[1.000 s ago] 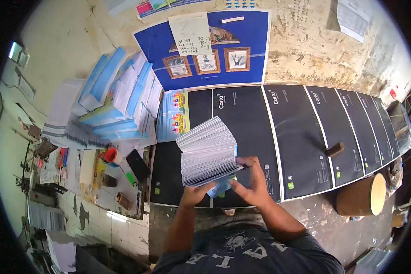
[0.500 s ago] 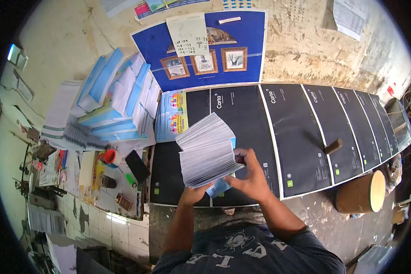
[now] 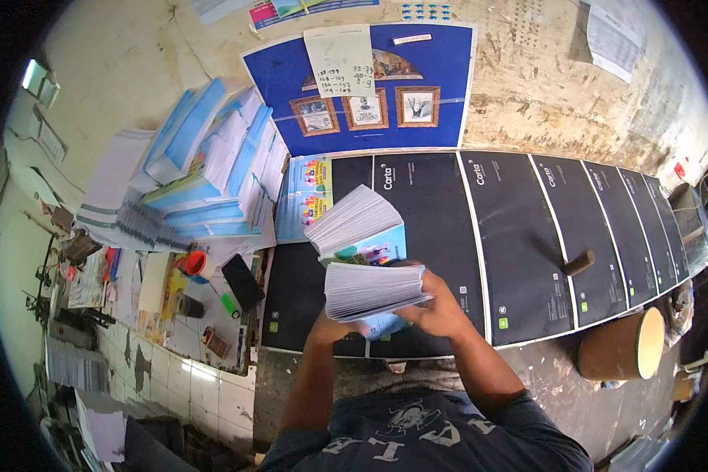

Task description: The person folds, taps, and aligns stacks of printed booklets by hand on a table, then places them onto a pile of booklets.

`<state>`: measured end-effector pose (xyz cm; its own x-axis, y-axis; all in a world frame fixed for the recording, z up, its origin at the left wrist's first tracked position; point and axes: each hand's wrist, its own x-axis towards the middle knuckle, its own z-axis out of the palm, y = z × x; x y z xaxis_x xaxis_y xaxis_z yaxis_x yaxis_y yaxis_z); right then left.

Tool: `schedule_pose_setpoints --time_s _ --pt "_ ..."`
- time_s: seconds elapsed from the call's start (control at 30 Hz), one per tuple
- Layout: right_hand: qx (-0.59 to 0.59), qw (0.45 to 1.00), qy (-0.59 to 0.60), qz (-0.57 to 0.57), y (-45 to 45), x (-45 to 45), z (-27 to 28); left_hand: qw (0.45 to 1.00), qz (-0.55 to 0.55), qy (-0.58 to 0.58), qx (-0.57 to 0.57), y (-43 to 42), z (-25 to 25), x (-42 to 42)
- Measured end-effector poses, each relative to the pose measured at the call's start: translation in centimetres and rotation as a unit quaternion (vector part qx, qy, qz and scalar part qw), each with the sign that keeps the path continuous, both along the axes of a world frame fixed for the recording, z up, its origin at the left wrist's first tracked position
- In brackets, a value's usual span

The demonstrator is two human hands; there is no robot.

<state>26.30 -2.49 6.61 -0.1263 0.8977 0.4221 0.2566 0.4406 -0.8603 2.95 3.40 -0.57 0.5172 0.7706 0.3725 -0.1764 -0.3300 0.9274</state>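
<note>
Both of my hands hold a thick stack of printed sheets (image 3: 376,289), its white page edges fanned toward me. My left hand (image 3: 332,326) grips the lower left underside, its fingertips hidden beneath the paper. At the right side my right hand (image 3: 436,305) is closed round the stack's edge. Just beyond lies a second fanned stack (image 3: 354,220), with a colourful blue cover (image 3: 381,242) showing between the two. Past these, yellow and blue printed sheets (image 3: 305,206) lie on the black table covering (image 3: 433,204).
Tall piles of blue and white papers (image 3: 212,165) stand at the left. Near them are a red cup (image 3: 192,264), a phone (image 3: 242,283) and a green marker (image 3: 230,305). A brown block (image 3: 580,262) sits on the right side; a round drum (image 3: 621,346) stands below the table's edge.
The held stack has separated from the farther one, and a colourful cover now shows between them. My right hand has moved slightly lower with the near stack. The view has shifted slightly.
</note>
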Motion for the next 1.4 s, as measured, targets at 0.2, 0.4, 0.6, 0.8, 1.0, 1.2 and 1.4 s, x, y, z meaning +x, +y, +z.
schedule_pose_setpoints --time_s 0.2,0.4,0.6,0.8,1.0,1.2,1.4 --pt "-0.102 0.965 0.230 0.078 0.2 -0.7 -2.0 0.943 0.037 -0.183 -0.274 2.5 -4.3 0.2" --pt "-0.106 0.953 0.281 -0.029 -1.0 0.3 -1.5 0.980 0.195 -0.040 -0.028 2.9 -2.2 3.2" --pt "0.000 0.919 0.185 -0.348 -4.5 2.7 2.0 0.945 0.302 -0.118 -0.040 1.0 -0.1 6.9" --pt "0.118 0.894 -0.038 -0.431 -6.0 4.8 1.9 0.946 0.312 -0.083 -0.004 -0.3 2.0 7.0" --pt "0.327 0.889 -0.172 -0.270 -5.8 5.8 8.9 0.895 0.107 -0.043 -0.430 0.4 1.3 5.0" --pt "0.254 0.891 -0.253 -0.277 -3.0 4.8 10.0 0.879 0.177 -0.022 -0.441 -0.8 -7.9 6.5" --pt "0.044 0.909 -0.306 -0.278 -0.5 5.9 6.9 0.894 0.209 0.007 -0.395 -0.6 -5.0 6.0"
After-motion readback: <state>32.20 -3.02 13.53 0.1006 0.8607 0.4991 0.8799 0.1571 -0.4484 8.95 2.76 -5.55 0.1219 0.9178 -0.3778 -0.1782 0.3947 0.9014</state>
